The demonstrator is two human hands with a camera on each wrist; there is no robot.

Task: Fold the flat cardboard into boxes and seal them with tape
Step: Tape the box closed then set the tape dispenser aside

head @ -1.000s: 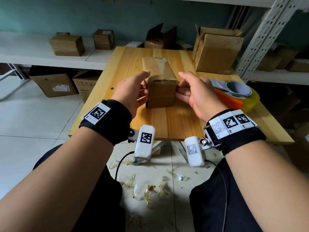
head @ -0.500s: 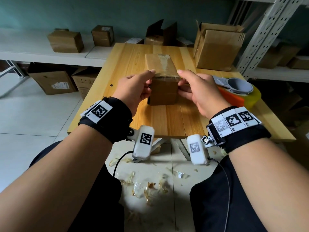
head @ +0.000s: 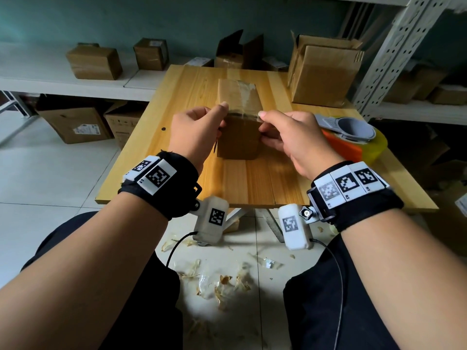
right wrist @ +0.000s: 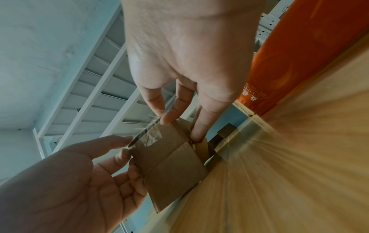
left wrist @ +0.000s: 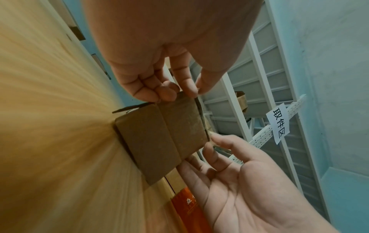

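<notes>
Cardboard box (head: 238,133) standing on the wooden table (head: 161,152), we are pinching its clear tape (right wrist: 148,135) at the near top edge, left hand (head: 194,131) and right hand (head: 294,137) each gripping one end.

My left hand (head: 195,133) is raised at one side of the small brown cardboard box (head: 238,138), thumb tip on its near top edge, the other fingers (left wrist: 159,92) curled against its side. My right hand (head: 294,140) mirrors it on the opposite side, thumb at the same edge, fingers (right wrist: 199,130) bent onto the side. Both forearms reach forward, wrists wrapped in black bands.
</notes>
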